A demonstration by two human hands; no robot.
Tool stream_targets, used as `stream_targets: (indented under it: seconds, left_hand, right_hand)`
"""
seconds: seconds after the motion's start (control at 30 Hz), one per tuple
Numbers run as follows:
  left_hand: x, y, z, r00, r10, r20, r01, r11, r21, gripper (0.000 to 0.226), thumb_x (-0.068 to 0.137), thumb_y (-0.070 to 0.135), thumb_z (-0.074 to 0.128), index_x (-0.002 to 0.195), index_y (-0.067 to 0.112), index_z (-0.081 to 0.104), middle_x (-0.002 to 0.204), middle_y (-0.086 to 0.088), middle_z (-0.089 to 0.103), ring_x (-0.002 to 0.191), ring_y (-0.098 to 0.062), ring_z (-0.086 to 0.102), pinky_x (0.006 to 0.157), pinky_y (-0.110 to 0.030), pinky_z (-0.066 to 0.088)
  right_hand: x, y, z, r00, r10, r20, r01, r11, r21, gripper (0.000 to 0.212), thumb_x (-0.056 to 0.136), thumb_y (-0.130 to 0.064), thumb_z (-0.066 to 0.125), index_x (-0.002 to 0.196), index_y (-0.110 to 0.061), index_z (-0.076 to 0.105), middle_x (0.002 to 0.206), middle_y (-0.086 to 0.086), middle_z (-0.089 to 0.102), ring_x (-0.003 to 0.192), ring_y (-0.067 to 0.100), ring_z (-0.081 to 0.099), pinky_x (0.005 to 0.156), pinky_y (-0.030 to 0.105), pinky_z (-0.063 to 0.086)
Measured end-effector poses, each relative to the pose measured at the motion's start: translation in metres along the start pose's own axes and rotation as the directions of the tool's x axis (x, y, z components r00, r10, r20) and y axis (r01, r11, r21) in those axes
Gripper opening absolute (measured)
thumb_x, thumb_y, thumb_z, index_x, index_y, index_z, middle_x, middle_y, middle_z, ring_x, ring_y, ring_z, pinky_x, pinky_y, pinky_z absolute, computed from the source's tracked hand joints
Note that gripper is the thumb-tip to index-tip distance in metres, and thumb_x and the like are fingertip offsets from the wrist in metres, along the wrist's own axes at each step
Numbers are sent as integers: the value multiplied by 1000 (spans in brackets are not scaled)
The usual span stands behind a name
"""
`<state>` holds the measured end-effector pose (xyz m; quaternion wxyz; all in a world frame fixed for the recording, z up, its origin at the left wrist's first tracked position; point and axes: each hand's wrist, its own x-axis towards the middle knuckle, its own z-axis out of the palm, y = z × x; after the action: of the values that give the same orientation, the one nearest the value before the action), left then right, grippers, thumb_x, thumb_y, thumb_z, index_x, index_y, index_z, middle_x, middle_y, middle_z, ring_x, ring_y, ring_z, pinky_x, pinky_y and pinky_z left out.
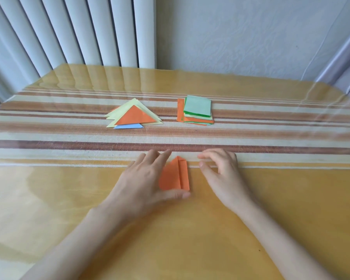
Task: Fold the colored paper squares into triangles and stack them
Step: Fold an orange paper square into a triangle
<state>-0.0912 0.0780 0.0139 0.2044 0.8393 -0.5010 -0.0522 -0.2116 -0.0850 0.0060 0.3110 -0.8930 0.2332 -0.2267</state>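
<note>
- My left hand [143, 178] lies flat over the left part of the orange folded paper [177, 175]. The fingers are straight and spread, the thumb is stretched along the paper's near edge, and nothing is pinched.
- The paper sits between my two hands with its point away from me. A narrow flap is doubled over along its right side, and its far tip reaches the edge of the striped runner [69, 138].
- My right hand [224, 174] is just right of the paper and apart from it. Its fingers are loosely curled, thumb and forefinger parted, holding nothing.
- Well beyond my left hand is the stack of triangles [133, 116]: an orange one on top of pale yellow ones, with a blue one showing at the near edge.
- Well beyond my right hand is the stack of squares [197, 110], pale green on top, with orange and green edges beneath.
- Both stacks rest on the runner, across the glossy yellow table [271, 209].
</note>
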Motion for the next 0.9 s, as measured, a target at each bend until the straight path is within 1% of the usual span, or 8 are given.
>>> stream_targets:
  seconds: [0.07, 0.27, 0.4, 0.53, 0.63, 0.7, 0.8, 0.9]
  left_hand:
    - [-11, 4, 2, 998, -13, 56, 9, 998, 66, 116, 52, 93, 19, 151, 32, 18, 128, 15, 37, 117, -9, 36, 92, -25, 37]
    - [-12, 1, 3, 995, -65, -78, 54, 989, -137, 85, 66, 81, 34, 131, 30, 53, 107, 17, 53, 94, -2, 54, 75, -20, 39]
    - [-10, 2, -6, 969, -165, -184, 106, 950, -292, 38, 90, 43, 60, 122, 23, 59, 86, 21, 61, 74, 2, 61, 63, -13, 44]
    - [-6, -4, -14, 941, -236, -241, 135, 918, -373, 38, 91, 20, 60, 129, 21, 53, 91, 19, 59, 68, -1, 61, 61, -11, 43]
    - [2, -15, -14, 967, -149, -206, 107, 973, -205, 55, 89, 19, 64, 140, 23, 43, 120, 9, 49, 96, 0, 54, 80, -14, 40]
    - [9, -23, -14, 993, -65, -95, 57, 995, -85, 58, 88, 22, 63, 141, 28, 42, 134, 4, 38, 117, -12, 40, 97, -24, 32]
    - [20, -23, -21, 995, 58, 85, -51, 995, -86, 50, 80, 30, 45, 129, 32, 57, 129, 7, 45, 117, -15, 41, 101, -37, 35]
    - [33, -25, -21, 983, 159, 90, -149, 983, -104, 43, 83, 42, 38, 110, 28, 69, 109, 14, 61, 99, -8, 56, 91, -37, 45]
  right_hand:
    - [-4, -2, 2, 1000, 22, 0, -22, 999, -50, 15, 93, -22, 58, 95, -15, 70, 107, -7, 53, 111, 8, 32, 97, 12, 23]
    - [-10, -20, 13, 993, 86, 84, -86, 996, -4, 20, 85, -42, 64, 79, -24, 69, 111, -10, 50, 116, 6, 30, 101, 17, 21]
    - [-7, -26, 20, 995, 88, 39, -90, 995, 41, 11, 87, -28, 66, 77, -24, 65, 110, -9, 53, 113, 8, 33, 92, 13, 22]
    - [4, -21, 18, 993, 94, 65, -99, 991, 86, 8, 89, -18, 62, 82, -18, 65, 104, -6, 59, 110, 12, 38, 87, 13, 25]
    - [17, -14, 13, 989, 60, 133, -66, 997, 40, 10, 93, -17, 58, 84, -19, 62, 107, -5, 58, 111, 12, 37, 84, 15, 23]
    - [27, -9, 10, 982, 29, 187, -34, 999, 20, 9, 95, -18, 56, 87, -20, 61, 108, -6, 55, 111, 11, 35, 85, 15, 22]
    - [40, -2, 8, 968, -50, 245, 61, 997, -36, 8, 96, -20, 56, 94, -19, 63, 109, -7, 53, 112, 9, 33, 93, 17, 24]
    - [53, 3, 7, 952, -97, 289, 106, 994, -17, 9, 96, -20, 56, 97, -16, 64, 109, -7, 53, 112, 8, 33, 99, 21, 29]
